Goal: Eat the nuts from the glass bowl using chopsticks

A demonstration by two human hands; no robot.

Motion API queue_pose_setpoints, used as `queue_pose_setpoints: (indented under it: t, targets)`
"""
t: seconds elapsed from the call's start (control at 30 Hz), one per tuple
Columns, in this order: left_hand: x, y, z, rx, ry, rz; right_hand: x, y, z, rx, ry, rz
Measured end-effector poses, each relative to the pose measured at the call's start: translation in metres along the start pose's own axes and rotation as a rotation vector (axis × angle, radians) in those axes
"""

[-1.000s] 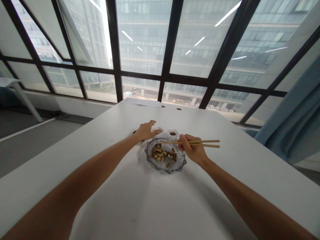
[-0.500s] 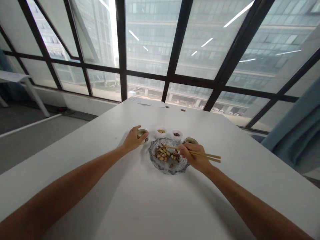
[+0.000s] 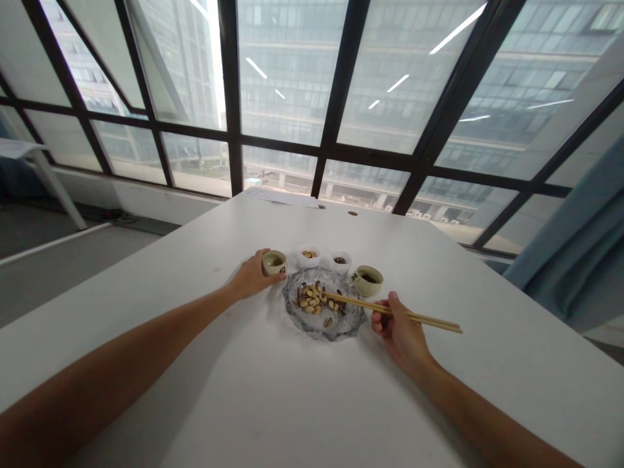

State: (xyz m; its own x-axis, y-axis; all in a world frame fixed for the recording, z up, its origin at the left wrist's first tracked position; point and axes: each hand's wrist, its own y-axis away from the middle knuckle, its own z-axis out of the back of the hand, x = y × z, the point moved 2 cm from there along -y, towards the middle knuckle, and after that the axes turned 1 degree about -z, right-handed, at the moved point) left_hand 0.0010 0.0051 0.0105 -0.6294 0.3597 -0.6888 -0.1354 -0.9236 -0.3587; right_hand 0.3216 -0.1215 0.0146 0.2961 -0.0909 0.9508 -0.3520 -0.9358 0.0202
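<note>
I see the right hand (image 3: 403,333) pinching wooden chopsticks (image 3: 358,302) in its fingers, long axis nearly crosswise, tips pointing left and slightly away over nuts (image 3: 311,299) in a glass dish (image 3: 334,333); the left hand (image 3: 250,279) curls its fingers around a teacup (image 3: 274,263).

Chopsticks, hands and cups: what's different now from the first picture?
The left hand moved left, away from the white dishes, and now curls around the left cup. The right hand drew back toward the person and to the right, uncovering the right cup.

The chopsticks stayed in its grip; the glass bowl stayed put.
</note>
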Motion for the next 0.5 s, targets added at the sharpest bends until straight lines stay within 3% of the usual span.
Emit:
queue_pose_setpoints:
  t: [0.2, 0.5]
  targets:
    - [0.0005, 0.0010, 0.0012, 0.007, -0.016, -0.017, 0.0021, -0.0002, -0.0018, 0.046, 0.023, 0.033]
    - [-0.0027, 0.0012, 0.0024, 0.012, -0.007, -0.032, 0.0046, 0.0030, -0.0057, 0.008, 0.016, 0.119]
